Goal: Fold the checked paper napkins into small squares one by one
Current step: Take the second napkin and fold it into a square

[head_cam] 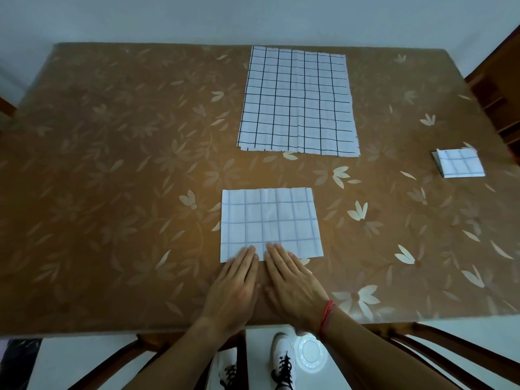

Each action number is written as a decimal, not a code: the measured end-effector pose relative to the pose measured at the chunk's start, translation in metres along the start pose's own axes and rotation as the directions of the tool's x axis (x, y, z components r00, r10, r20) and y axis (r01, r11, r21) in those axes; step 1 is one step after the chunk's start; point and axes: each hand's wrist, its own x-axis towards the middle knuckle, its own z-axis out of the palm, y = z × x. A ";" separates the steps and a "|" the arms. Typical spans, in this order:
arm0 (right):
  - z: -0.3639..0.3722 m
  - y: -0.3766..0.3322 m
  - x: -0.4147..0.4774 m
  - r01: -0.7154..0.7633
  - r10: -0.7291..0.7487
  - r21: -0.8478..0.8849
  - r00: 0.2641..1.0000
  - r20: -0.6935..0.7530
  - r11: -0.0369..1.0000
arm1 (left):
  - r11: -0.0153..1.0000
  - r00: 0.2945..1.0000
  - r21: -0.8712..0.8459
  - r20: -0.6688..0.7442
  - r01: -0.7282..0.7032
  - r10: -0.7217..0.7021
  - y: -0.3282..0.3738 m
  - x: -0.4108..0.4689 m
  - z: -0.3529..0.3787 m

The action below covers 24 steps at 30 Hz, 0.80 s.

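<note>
A checked paper napkin, folded once into a wide rectangle with its pale side up, lies near the table's front edge. My left hand and my right hand lie flat side by side, fingertips pressing on the napkin's near edge. A stack of unfolded checked napkins lies further back in the middle. At the right edge sits a small pile of folded napkin squares.
The table has a brown cloth with a flower pattern. Wooden chairs stand at the right and at the near side. A white round object lies on the floor by my shoes.
</note>
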 end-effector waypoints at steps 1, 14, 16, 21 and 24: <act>0.001 0.000 0.000 -0.009 0.009 -0.001 1.000 0.006 1.000 | 1.000 1.000 0.001 0.016 0.013 -0.013 0.000 -0.001 -0.001; -0.008 0.025 -0.027 -0.140 0.142 -0.046 0.988 0.058 0.989 | 0.985 0.983 0.090 0.097 0.145 -0.153 -0.029 -0.025 -0.001; -0.009 0.033 -0.035 -0.179 0.182 -0.051 0.982 0.058 0.983 | 0.984 0.982 0.095 0.101 0.152 -0.161 -0.031 -0.029 -0.003; -0.010 0.038 -0.041 -0.218 0.223 -0.089 0.973 0.057 0.972 | 0.982 0.980 0.096 0.098 0.162 -0.171 -0.029 -0.029 -0.007; -0.010 0.035 -0.039 -0.222 0.227 -0.093 0.973 0.049 0.971 | 0.981 0.979 0.096 0.096 0.168 -0.177 -0.027 -0.028 -0.008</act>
